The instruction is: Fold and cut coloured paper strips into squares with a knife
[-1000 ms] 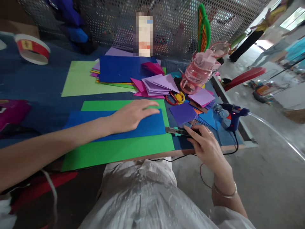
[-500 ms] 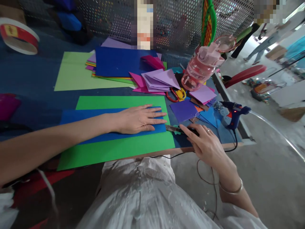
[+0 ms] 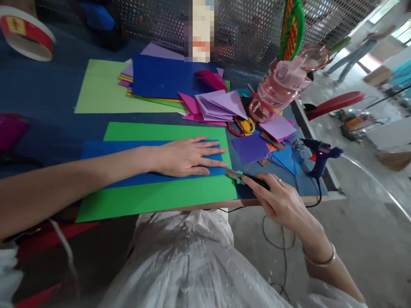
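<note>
Blue sheet [image 3: 99, 149], one: laid over green sheet [image 3: 154, 194] beside the bench's [image 3: 41, 94] front edge; long axis left to right, a short end facing the bench's right edge.

Left hand [image 3: 186, 159], one: flat, fingers spread, gripping nothing. Change: one second ago it was lifted and curled; now it lies pressed along the blue sheet, fingertips past its right end. The sheet is, in judgement, better held against slipping.

Cutter [image 3: 240, 177], one: near the front edge, towards the bench's right front corner. Long axis slants; blade tip points left at the blue sheet's right end, handle right and nearer the wearer.

Right hand [image 3: 278, 197], one: closed around the cutter's handle.
</note>
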A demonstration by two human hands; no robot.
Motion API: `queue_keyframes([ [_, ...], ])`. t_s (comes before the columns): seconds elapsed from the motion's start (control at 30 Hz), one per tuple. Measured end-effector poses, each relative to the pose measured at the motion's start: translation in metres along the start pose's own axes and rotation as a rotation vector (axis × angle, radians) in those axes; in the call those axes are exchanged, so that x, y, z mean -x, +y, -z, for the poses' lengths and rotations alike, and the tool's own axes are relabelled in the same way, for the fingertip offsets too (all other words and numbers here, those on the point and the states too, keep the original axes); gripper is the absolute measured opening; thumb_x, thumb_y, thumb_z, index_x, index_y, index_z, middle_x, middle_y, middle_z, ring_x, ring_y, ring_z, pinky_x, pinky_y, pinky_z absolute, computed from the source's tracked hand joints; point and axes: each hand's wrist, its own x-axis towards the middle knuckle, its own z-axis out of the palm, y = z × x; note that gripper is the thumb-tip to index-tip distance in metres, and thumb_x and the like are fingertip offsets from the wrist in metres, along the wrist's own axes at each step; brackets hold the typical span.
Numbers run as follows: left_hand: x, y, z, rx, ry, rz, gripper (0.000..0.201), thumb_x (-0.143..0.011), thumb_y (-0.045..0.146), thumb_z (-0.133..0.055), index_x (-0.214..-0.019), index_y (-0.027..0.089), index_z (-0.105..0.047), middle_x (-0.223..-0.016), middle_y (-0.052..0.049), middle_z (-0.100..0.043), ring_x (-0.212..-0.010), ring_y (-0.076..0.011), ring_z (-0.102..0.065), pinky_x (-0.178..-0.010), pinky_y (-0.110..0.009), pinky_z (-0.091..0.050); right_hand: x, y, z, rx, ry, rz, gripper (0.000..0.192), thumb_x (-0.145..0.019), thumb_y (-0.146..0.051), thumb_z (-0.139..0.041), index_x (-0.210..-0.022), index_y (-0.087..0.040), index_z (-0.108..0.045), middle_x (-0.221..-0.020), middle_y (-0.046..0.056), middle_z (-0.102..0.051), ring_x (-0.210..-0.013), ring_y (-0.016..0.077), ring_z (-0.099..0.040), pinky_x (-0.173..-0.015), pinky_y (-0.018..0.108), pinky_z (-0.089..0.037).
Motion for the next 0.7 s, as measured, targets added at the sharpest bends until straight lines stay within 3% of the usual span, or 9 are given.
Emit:
queue_keyframes([
  [0.13, 0.000, 0.003, 0.002, 0.009, -0.001, 0.012, 0.051, -0.110, 0.053, -0.038, -0.160, 0.045, -0.044, -0.178, 0.005, -0.023, -0.167, -0.0259, -0.014, -0.135, -0.051, -0.005, -0.001, 0.006, -0.001, 0.022, 0.016, 0.040, 0.040, -0.108, -0.019, -0.048, -0.147, -0.021, -0.059, -0.113, 0.011, -0.068, -0.088, 0.0199, -0.069, -0.069, 0.032, -0.060],
  [0.33, -0.002, 0.006, 0.006, 0.060, -0.037, 0.056, 0.050, -0.109, 0.050, -0.041, -0.159, 0.047, -0.045, -0.177, 0.008, -0.023, -0.167, -0.0247, -0.014, -0.136, -0.050, -0.004, -0.004, 0.013, -0.002, 0.057, 0.027, 0.099, 0.045, -0.105, -0.008, -0.048, -0.145, -0.023, -0.061, -0.113, 0.010, -0.070, -0.088, 0.0192, -0.070, -0.070, 0.032, -0.060],
  [0.6, 0.000, 0.005, 0.004, 0.097, 0.034, 0.032, 0.047, -0.108, 0.049, -0.046, -0.154, 0.050, -0.051, -0.175, 0.008, -0.031, -0.165, -0.0260, -0.022, -0.136, -0.051, -0.009, 0.005, 0.010, -0.002, 0.030, -0.032, 0.073, 0.061, -0.103, -0.008, -0.045, -0.161, -0.026, -0.046, -0.118, 0.011, -0.070, -0.093, 0.0225, -0.070, -0.071, 0.036, -0.062],
  [0.7, 0.000, 0.005, 0.003, 0.098, 0.044, 0.034, 0.047, -0.108, 0.049, -0.046, -0.154, 0.049, -0.051, -0.175, 0.008, -0.031, -0.165, -0.0262, -0.022, -0.136, -0.051, -0.009, 0.005, 0.009, -0.001, 0.059, -0.023, 0.076, 0.058, -0.104, -0.009, -0.044, -0.160, -0.025, -0.047, -0.116, 0.011, -0.070, -0.091, 0.0216, -0.069, -0.071, 0.036, -0.062],
])
